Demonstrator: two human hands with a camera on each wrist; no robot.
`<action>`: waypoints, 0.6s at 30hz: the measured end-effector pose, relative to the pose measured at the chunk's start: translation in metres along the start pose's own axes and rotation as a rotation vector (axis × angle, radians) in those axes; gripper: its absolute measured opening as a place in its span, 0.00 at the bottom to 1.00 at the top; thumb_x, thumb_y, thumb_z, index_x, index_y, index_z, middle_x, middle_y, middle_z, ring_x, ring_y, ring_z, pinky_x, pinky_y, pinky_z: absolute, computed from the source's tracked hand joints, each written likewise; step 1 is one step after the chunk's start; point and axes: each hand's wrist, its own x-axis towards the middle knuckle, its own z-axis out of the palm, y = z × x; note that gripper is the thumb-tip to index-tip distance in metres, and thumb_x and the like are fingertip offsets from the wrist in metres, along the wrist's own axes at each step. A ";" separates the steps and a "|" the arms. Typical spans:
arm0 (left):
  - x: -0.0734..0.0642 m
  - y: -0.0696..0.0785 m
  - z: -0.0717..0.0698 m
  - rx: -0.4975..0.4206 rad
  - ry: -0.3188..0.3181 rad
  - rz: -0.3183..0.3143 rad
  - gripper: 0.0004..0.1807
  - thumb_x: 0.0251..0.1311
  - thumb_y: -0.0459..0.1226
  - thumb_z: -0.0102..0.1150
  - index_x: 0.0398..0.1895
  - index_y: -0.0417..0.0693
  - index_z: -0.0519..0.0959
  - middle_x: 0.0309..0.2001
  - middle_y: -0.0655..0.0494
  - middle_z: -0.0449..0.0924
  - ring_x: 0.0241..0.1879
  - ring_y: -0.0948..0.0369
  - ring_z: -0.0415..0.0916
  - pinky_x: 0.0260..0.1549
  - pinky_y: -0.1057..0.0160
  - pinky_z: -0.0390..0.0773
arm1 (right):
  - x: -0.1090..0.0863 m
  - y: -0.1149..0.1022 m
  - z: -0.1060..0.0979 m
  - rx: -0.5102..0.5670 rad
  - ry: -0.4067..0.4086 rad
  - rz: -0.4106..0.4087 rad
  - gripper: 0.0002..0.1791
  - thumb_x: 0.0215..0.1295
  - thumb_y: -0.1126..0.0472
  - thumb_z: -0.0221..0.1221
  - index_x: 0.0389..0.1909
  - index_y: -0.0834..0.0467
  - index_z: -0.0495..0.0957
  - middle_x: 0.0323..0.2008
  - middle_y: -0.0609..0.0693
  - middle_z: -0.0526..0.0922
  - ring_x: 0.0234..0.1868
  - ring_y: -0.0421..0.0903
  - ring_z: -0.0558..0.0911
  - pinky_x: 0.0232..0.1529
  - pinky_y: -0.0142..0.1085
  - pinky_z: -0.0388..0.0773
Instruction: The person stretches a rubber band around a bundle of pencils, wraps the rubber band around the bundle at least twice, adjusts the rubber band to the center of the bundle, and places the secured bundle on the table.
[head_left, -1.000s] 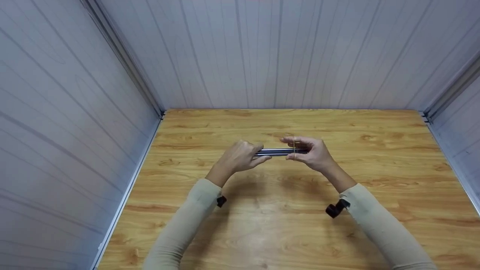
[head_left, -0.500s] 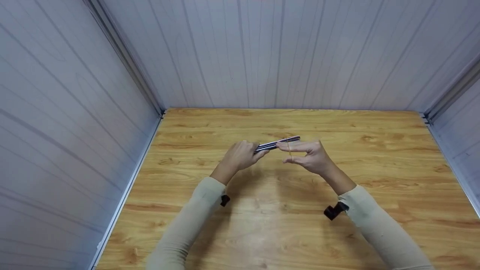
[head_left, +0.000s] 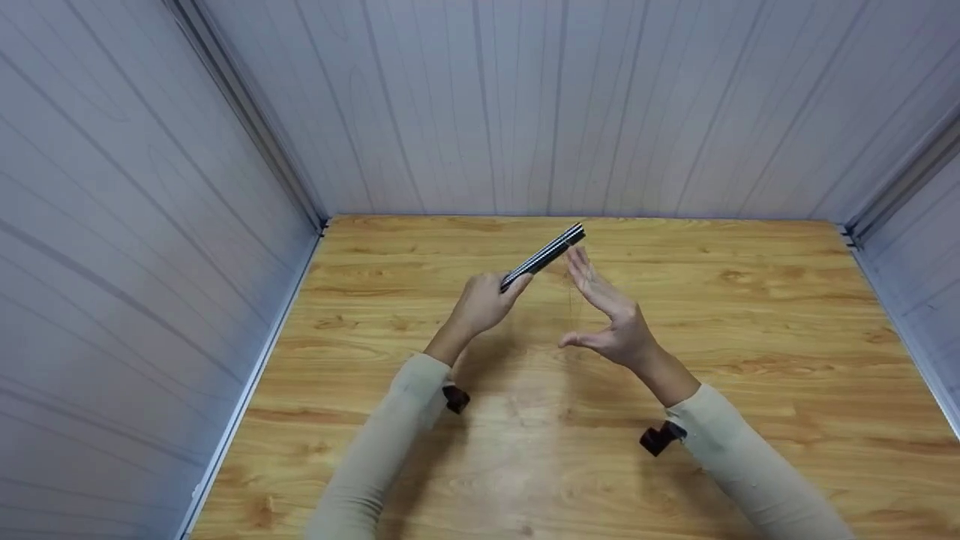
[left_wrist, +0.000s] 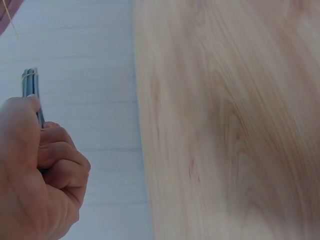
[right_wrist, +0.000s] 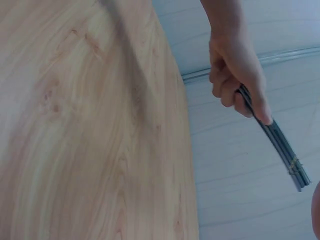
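My left hand [head_left: 482,304] grips one end of a bundle of slim, dark, shiny rods [head_left: 544,256], held above the table and slanting up to the far right. A thin yellowish rubber band [right_wrist: 295,164] loops round the bundle's free end in the right wrist view. My right hand [head_left: 621,324] is beside that end, fingers straight and thumb spread wide, fingertips close to the rods. Faint thin strands show between its fingers and thumb in the head view. The left wrist view catches a fine yellow strand [left_wrist: 11,20] near the top left corner.
A wood-grain table [head_left: 750,322] lies under both hands. Pale panelled walls [head_left: 517,105] enclose it at the back and both sides. Small black wrist mounts [head_left: 656,439] stick out from the beige sleeves [head_left: 390,442].
The bundle has swung from nearly level to a steep slant, its free end leaving the right hand's grasp. The right hand's fingers and thumb have spread apart, the band now round the rods' end.
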 end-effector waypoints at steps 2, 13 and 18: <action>-0.002 0.003 0.002 -0.069 0.017 -0.011 0.27 0.88 0.55 0.53 0.25 0.55 0.68 0.20 0.63 0.62 0.20 0.65 0.56 0.23 0.67 0.60 | -0.003 -0.002 0.002 0.049 0.011 0.061 0.61 0.68 0.40 0.74 0.82 0.80 0.58 0.90 0.60 0.54 0.93 0.42 0.54 0.90 0.35 0.59; -0.013 0.009 0.007 -0.173 0.259 0.118 0.25 0.84 0.44 0.62 0.24 0.52 0.68 0.20 0.64 0.60 0.19 0.67 0.54 0.22 0.69 0.57 | -0.005 -0.004 -0.004 0.526 0.275 0.413 0.73 0.63 0.39 0.80 0.87 0.77 0.44 0.90 0.73 0.42 0.91 0.35 0.59 0.91 0.34 0.55; -0.019 0.004 0.004 -0.089 0.335 0.291 0.18 0.78 0.38 0.69 0.28 0.40 0.78 0.20 0.60 0.65 0.20 0.68 0.55 0.23 0.70 0.57 | -0.007 0.001 -0.009 0.674 0.356 0.428 0.63 0.64 0.46 0.81 0.85 0.77 0.56 0.86 0.58 0.71 0.84 0.37 0.74 0.86 0.33 0.67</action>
